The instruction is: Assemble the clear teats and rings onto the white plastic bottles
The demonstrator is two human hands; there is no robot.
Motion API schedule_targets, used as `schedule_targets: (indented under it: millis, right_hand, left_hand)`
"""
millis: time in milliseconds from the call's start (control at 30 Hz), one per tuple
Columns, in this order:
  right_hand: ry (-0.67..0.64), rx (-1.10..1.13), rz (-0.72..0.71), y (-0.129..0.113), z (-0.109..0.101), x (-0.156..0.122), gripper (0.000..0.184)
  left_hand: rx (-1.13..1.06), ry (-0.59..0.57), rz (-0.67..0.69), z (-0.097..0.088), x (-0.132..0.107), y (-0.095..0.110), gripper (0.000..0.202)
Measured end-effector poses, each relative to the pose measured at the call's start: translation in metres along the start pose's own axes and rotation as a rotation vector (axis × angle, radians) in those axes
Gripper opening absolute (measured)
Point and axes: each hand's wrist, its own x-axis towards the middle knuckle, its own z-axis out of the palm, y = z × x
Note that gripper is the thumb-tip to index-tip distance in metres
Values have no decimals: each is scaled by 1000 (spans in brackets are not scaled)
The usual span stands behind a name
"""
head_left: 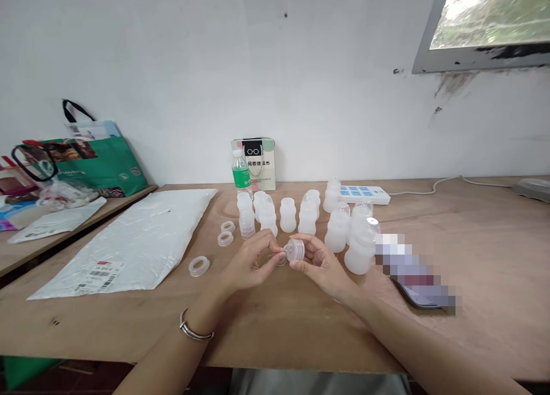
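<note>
In front of the bottles, my right hand is closed around a clear ridged bottle collar ring, tipped on its side. My left hand pinches the small clear tip of a bottle nipple at the ring's left face. Both hands are just above the table. Beyond them stand several frosted baby bottles: an uncapped one in the middle, and a bottle with a clear dome cap to the right of my right hand. Three loose clear rings, the nearest one among them, lie left of my left hand.
A white mailing bag lies flat at left. A water bottle and a paper bag stand by the wall. Behind the bottles is a power strip. A phone, partly blurred out, lies at right. A green bag sits far left.
</note>
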Motion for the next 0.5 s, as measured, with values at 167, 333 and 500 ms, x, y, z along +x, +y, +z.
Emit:
schedule_targets:
  millis: [167, 333, 500]
  right_hand:
    - [-43, 31, 8, -4, -2, 0, 39]
    - [-93, 42, 69, -9, -2, -1, 37]
    - [-42, 42, 128, -10, 2, -4, 34]
  left_hand:
    - [-28, 21, 6, 2, 0, 2, 10]
    - [-123, 20, -32, -2, 1, -1, 7]
    - [61, 144, -40, -14, 27, -1, 17]
